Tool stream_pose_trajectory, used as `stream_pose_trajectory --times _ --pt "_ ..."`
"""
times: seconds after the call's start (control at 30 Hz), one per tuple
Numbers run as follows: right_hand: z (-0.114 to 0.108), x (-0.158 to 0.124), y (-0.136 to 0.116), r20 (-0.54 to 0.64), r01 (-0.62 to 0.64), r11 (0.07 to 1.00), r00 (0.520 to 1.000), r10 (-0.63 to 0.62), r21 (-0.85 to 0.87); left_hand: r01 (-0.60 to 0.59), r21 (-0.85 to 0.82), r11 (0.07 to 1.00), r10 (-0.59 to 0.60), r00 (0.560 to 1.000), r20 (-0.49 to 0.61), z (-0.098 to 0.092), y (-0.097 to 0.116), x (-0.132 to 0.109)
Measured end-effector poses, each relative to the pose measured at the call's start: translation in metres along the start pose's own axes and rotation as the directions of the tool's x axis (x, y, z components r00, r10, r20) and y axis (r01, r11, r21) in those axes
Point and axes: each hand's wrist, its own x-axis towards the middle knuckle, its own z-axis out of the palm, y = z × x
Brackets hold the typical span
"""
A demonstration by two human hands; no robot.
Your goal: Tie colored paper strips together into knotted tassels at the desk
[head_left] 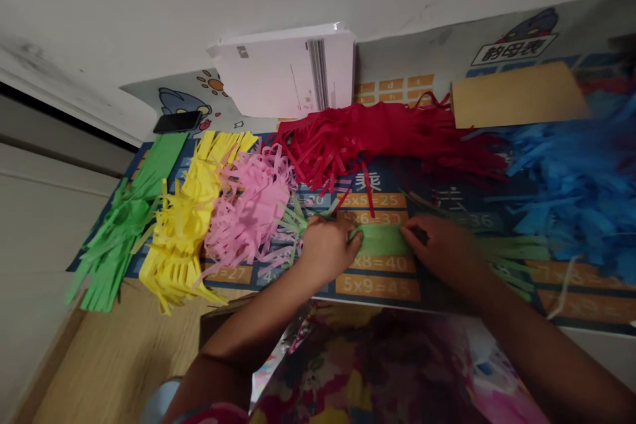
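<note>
A floral-patterned fabric garment (pixel 358 371) fills the bottom of the view, and above it the person's bare left hand (pixel 328 252) and right hand (pixel 442 255) reach over the near edge of a dark blue printed multiplication-table mat (pixel 377 286). Between the hands, a green fringed paper strip (pixel 380 240) lies on the mat, its narrow cut strands splaying out on both sides. The left fingers (pixel 355 234) clench one end of its solid band while the right fingers (pixel 406 232) pinch the other, beside a small dark object (pixel 421 234) too blurred to name. A hard tug could probably tear the band where the cuts begin. The strands also touch a pink fringed paper bundle (pixel 248 205), so they could snag there, and quick movement might disturb the loose pile. Room is tight: a red fringed paper strip (pixel 348 136) lies just beyond the hands, and a blue fringed paper mass (pixel 576 192) crowds the right. The mat's near edge runs just below the wrists, so a slip could send strands over it. At the left, a yellow fringed paper strip (pixel 181 232) spills past the mat onto a pale wooden surface (pixel 119 358).
</note>
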Motion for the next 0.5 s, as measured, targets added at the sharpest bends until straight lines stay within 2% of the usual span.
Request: stream_pose_trajectory --times 0.07,0.13,0.2,0.23,0.3,0.37,0.43,0.5 --pt "0.001 0.001 0.001 -0.016 0.014 1.000 1.000 -0.014 -0.001 -0.008 0.005 1.000 0.008 0.999 -0.040 0.000 0.000 -0.001" --pt "0.001 0.003 0.001 -0.022 0.022 1.000 1.000 -0.023 -0.017 -0.051 0.044 0.998 0.059 0.982 -0.178 0.000 -0.002 -0.003" --pt "-0.004 0.004 0.001 -0.045 0.026 0.997 0.999 -0.029 -0.069 -0.187 0.157 0.970 0.229 0.919 -0.321 -0.001 -0.005 -0.006" --pt "-0.008 0.003 0.000 -0.076 0.026 0.993 0.996 -0.035 -0.112 -0.291 0.237 0.927 0.359 0.872 -0.332 -0.002 -0.007 -0.006" --pt "-0.019 0.000 -0.005 -0.174 0.017 0.976 0.983 -0.056 -0.217 -0.500 0.373 0.782 0.595 0.777 -0.205 -0.006 -0.010 -0.009" --pt "-0.029 -0.007 -0.011 -0.222 0.095 0.958 0.962 -0.158 -0.272 -0.614 0.428 0.664 0.695 0.718 -0.049 -0.010 -0.011 -0.012" --pt "-0.034 -0.014 -0.016 -0.122 0.314 0.922 0.930 -0.347 -0.227 -0.629 0.432 0.646 0.696 0.718 0.006 -0.014 -0.009 -0.016" --pt "-0.033 -0.017 -0.018 0.034 0.494 0.863 0.869 -0.494 -0.105 -0.601 0.419 0.680 0.664 0.748 -0.006 -0.016 -0.005 -0.018"
